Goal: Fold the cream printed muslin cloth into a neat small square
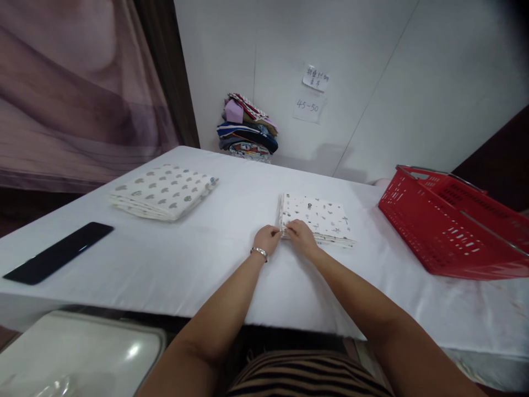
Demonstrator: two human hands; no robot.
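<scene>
A folded white cloth (318, 216) with a small grey print lies flat on the white-covered table in front of me. Its layers show along the near edge. My left hand (268, 239), with a silver bracelet at the wrist, pinches the cloth's near left corner. Close beside it, my right hand (301, 235) pinches the same corner from the right, thumb and finger together. Further left lies a second folded white cloth (165, 190) with grey heart-like shapes, apart from both hands.
A red plastic basket (458, 226) stands at the right. On the left lies a dark flat phone-like slab (60, 252). Beyond the table's far edge is a stack of folded clothes (248, 129) against the wall. A white lid-like surface (82, 353) sits below the near left edge.
</scene>
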